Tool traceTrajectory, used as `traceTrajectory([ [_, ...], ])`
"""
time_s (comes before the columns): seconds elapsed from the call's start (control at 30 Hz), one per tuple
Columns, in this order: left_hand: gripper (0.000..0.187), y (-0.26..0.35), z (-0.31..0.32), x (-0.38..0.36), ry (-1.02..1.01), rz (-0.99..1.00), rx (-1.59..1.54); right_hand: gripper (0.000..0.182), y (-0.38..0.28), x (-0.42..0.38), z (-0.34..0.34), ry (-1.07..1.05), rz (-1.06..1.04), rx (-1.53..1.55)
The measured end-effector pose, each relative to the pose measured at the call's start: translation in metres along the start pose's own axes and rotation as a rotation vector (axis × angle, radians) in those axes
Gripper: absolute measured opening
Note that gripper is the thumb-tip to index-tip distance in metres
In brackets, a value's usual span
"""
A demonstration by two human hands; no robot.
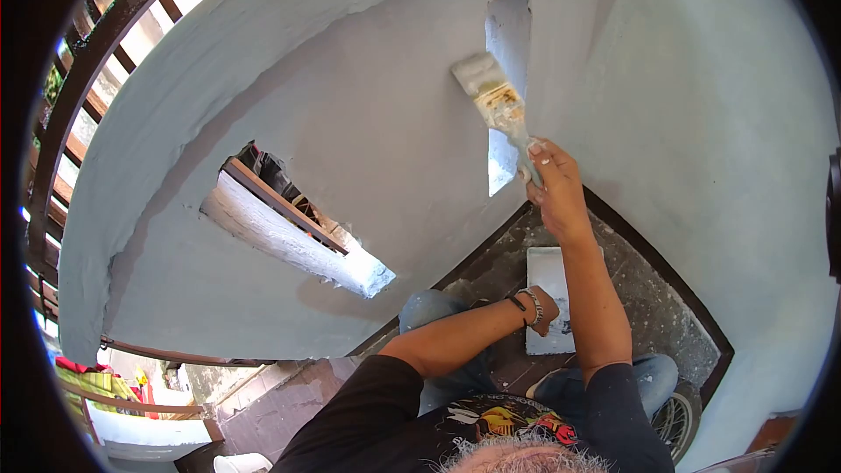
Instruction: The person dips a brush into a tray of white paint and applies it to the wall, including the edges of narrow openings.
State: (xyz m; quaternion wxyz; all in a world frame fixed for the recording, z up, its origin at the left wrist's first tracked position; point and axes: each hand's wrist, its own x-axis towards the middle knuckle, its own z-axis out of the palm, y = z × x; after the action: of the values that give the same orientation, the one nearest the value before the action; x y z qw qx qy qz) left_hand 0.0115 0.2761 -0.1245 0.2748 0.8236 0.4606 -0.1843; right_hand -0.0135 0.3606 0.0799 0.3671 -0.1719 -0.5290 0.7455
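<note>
My right hand [554,182] grips the handle of a wide paintbrush [501,98], raised in front of the narrow slot [506,35] in the pale grey wall. White paint coats the bristles, and rusty stains mark the ferrule. My left hand [545,311], wearing bracelets at the wrist, is curled closed low down between my knees, at the white paint tray [545,267]. Its fingertips are turned away, so anything in them is hidden. The tray holds white or pale grey paint and lies on the dark floor, partly covered by my right forearm.
A second slanted opening [293,232] cuts through the wall at left. Dark metal railings [66,123] curve along the far left edge. Dark trim [661,271] borders the paint-spattered floor [683,342]. A spoked wheel [674,425] stands near my right knee, and a white container [243,462] at lower left.
</note>
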Motion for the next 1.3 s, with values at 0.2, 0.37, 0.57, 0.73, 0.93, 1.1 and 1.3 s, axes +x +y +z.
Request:
traceTrajectory([
  [0.2,0.044,-0.008,0.007,0.011,0.054,0.004,-0.026,0.04,-0.023,0.0,0.017,0.163,-0.72,-0.698],
  [0.37,0.046,-0.01,0.022,0.021,0.11,0.019,-0.002,0.045,-0.029,0.005,0.033,0.219,-0.896,-0.901],
  [0.57,0.056,-0.017,0.031,0.037,0.23,0.064,0.054,0.046,-0.04,0.027,0.066,0.224,-0.895,-0.895],
  [0.73,0.061,-0.03,0.056,0.049,0.417,0.165,0.077,0.052,-0.017,0.015,0.052,0.23,-0.827,-0.986],
  [0.93,0.046,-0.001,0.0,-0.001,0.136,0.021,-0.044,0.042,0.04,-0.023,-0.033,0.198,-0.514,-0.601],
  [1.1,0.038,0.002,-0.02,0.005,0.249,0.002,-0.064,0.04,0.018,0.018,-0.073,0.403,-0.446,-0.479],
  [1.3,0.035,0.002,-0.048,0.005,0.295,-0.042,-0.088,0.04,-0.024,0.092,-0.08,0.462,-0.622,-0.574],
])
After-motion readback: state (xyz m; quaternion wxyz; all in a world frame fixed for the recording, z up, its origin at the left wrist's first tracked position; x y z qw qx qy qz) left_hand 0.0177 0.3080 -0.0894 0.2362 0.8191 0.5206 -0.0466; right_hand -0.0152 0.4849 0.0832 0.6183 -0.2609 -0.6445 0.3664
